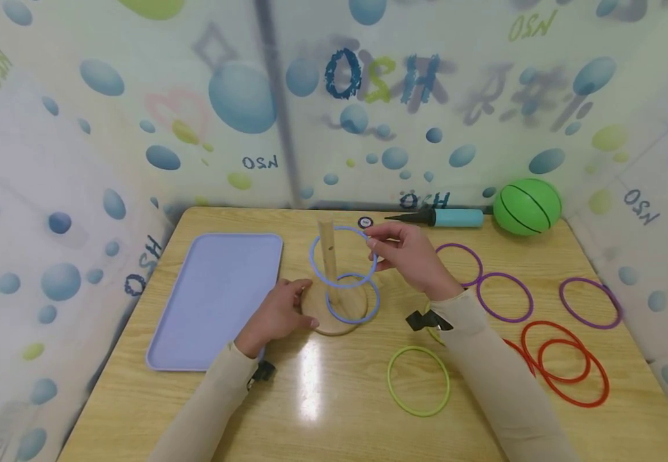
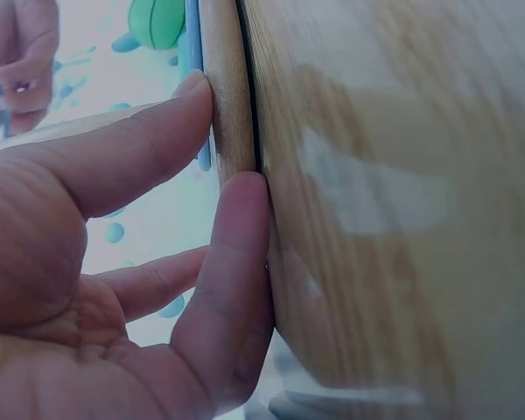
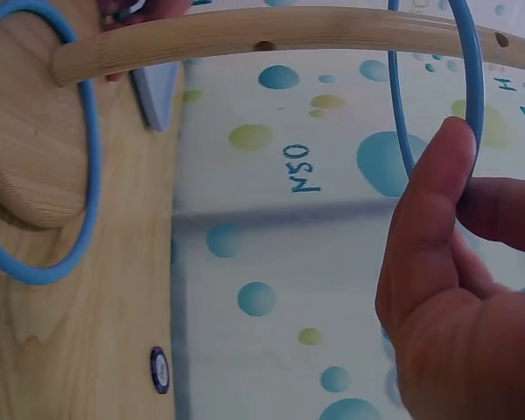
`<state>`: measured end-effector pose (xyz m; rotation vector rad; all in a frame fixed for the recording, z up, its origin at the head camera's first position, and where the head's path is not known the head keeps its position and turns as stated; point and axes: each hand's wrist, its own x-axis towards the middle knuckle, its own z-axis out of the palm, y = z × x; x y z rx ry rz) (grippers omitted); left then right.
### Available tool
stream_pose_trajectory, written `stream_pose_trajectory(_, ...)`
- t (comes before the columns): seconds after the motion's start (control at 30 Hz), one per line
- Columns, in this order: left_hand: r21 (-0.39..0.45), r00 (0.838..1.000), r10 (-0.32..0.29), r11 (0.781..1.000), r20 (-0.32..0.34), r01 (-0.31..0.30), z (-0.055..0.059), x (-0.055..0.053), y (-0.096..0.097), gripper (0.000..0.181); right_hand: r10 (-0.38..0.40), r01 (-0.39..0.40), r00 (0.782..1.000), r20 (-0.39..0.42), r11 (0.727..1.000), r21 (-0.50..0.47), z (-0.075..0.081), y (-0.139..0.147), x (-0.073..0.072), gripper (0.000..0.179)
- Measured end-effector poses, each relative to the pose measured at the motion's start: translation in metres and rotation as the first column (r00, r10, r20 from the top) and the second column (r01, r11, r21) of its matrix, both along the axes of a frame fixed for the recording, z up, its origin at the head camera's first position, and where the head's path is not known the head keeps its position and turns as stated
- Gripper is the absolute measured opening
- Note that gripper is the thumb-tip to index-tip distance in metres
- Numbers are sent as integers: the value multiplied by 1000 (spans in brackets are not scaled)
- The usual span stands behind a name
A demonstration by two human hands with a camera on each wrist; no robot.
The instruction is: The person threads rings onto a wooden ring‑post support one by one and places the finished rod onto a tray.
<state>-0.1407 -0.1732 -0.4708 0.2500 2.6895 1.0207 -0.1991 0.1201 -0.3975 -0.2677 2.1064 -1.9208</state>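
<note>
A wooden post (image 1: 327,250) stands upright on a round wooden base (image 1: 317,317). My left hand (image 1: 278,311) holds the base's left rim, and the left wrist view shows thumb and fingers against its edge. One blue ring (image 1: 377,308) lies low around the post's foot, partly over the base. My right hand (image 1: 411,256) pinches another blue ring (image 1: 312,260) at its right side, between thumb and fingers. In the right wrist view, that held ring (image 3: 472,79) encircles the upper post, well above the lower ring (image 3: 89,192).
An empty lilac tray (image 1: 212,295) lies to the left. Purple rings (image 1: 505,274), red rings (image 1: 576,404) and a yellow-green ring (image 1: 418,414) lie right and in front; my right arm partly covers some. Along the back are a pump (image 1: 457,218), a green ball (image 1: 527,206) and a small disc (image 1: 365,222).
</note>
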Motion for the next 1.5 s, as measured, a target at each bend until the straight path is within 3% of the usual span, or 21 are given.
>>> stream_pose_trajectory(0.43, -3, 1000, 11, 1000, 14, -11, 1, 2, 1, 89, 21, -29, 991, 130, 998, 62, -45, 8, 2, 36)
stream_pose_trajectory(0.73, -1, 1000, 12, 1000, 7, -12, 1, 2, 1, 90, 30, -50, 988, 149, 990, 129, -70, 6, 1, 32)
stream_pose_trajectory(1.0, 8, 1000, 8, 1000, 8, -8, 2, 2, 2, 90, 28, -60, 990, 137, 970, 234, -81, 6, 1, 29)
stream_pose_trajectory(1.17, 9, 1000, 12, 1000, 13, -12, 1, 2, 2, 90, 46, -89, 989, 143, 944, 317, -85, 5, 2, 27)
stream_pose_trajectory(1.5, 3, 1000, 8, 1000, 21, -9, 4, 2, 2, 89, 56, -106, 986, 154, 934, 341, -86, 7, 2, 26)
